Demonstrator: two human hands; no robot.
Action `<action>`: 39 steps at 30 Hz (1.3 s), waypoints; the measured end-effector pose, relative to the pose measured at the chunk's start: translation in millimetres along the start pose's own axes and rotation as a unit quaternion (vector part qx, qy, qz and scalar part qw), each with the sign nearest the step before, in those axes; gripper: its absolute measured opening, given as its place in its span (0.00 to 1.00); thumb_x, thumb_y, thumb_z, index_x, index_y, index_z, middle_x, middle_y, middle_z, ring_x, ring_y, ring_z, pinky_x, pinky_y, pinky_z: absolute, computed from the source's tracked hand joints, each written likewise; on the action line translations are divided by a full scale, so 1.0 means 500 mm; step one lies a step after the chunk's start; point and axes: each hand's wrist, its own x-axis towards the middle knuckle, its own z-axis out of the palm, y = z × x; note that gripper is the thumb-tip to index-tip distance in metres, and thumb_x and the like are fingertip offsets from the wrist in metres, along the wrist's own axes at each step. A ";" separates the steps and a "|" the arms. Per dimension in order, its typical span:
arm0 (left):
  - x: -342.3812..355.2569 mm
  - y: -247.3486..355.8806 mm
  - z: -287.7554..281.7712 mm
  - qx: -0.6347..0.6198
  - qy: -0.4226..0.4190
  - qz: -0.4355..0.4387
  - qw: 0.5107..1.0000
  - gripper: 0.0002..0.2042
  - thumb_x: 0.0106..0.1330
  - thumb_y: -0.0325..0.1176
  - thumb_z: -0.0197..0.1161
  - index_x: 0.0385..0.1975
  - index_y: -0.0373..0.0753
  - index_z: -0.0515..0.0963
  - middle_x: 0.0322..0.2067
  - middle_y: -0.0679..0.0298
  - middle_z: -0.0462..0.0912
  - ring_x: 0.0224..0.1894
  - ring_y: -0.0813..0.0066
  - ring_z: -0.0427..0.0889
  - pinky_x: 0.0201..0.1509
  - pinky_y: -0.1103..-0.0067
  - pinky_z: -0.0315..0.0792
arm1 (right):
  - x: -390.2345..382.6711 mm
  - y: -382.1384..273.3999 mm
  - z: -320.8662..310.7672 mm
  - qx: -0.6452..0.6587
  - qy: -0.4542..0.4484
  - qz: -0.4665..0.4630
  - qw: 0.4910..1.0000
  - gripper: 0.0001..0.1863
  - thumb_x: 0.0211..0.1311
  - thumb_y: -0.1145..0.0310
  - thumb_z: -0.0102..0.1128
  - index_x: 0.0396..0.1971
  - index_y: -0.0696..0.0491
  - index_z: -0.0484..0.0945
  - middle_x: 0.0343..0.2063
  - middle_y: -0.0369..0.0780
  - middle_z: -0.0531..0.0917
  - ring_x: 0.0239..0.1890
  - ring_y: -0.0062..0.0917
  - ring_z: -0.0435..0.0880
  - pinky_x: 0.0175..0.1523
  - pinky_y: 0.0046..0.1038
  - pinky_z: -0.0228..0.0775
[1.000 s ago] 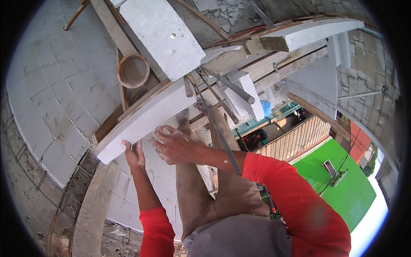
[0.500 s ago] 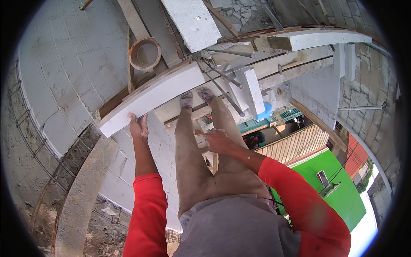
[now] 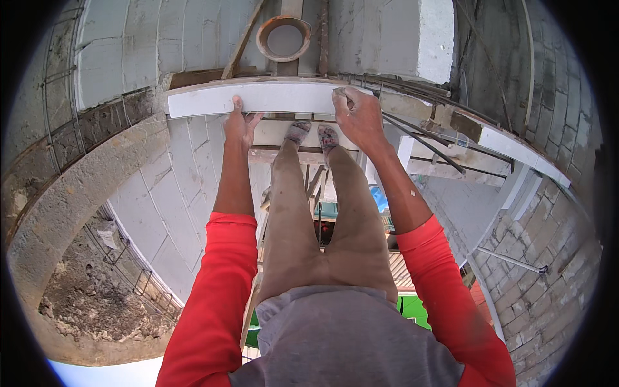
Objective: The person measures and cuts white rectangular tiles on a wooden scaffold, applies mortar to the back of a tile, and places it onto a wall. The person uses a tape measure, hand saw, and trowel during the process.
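Note:
A long white block (image 3: 290,98) lies across the far side, along a curved ledge. My left hand (image 3: 240,128) is at its near edge, thumb on the white face and the other fingers by the edge underneath. At the block's right end is my right hand (image 3: 360,116), with its fingers curled into a pinch. A small greyish bit shows at those fingertips, too hidden to name. Both forearms, in red sleeves, reach forward on either side of my legs.
A round bucket (image 3: 263,40) stands beyond the block. Metal bars (image 3: 425,143) stick out to the right. My feet (image 3: 328,135) stand on a narrow plank above a drop. A larger white block (image 3: 436,39) lies at the far right, and a curved concrete ledge (image 3: 84,164) is to the left.
My right hand has risen from near my thigh to the block's right end. The view has turned, so the block now lies nearly level. My left hand stays at its near edge.

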 end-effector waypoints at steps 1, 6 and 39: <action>-0.009 -0.004 0.014 -0.007 0.006 0.004 1.000 0.40 0.73 0.48 0.72 0.73 0.28 0.61 0.69 0.47 0.68 0.70 0.40 0.72 0.73 0.46 0.75 | 0.050 -0.018 -0.013 -0.011 -0.006 -0.001 1.000 0.22 0.68 0.58 0.55 0.39 0.65 0.85 0.35 0.60 0.87 0.43 0.55 0.87 0.51 0.48 0.77; -0.022 -0.051 0.078 0.001 0.019 0.005 1.000 0.49 0.69 0.46 0.77 0.79 0.31 0.51 0.73 0.50 0.64 0.73 0.41 0.69 0.74 0.45 0.71 | 0.275 0.046 0.054 -0.024 -0.137 0.129 0.982 0.27 0.71 0.49 0.51 0.34 0.62 0.85 0.28 0.49 0.85 0.34 0.41 0.83 0.47 0.46 0.76; 0.013 -0.104 0.099 -0.107 -0.014 0.037 0.994 0.52 0.75 0.40 0.70 0.82 0.45 0.30 0.71 0.53 0.72 0.67 0.54 0.79 0.64 0.43 0.74 | 0.629 0.332 0.156 -0.366 -0.266 -0.034 0.891 0.25 0.72 0.53 0.52 0.35 0.62 0.85 0.26 0.47 0.83 0.32 0.36 0.83 0.36 0.41 0.75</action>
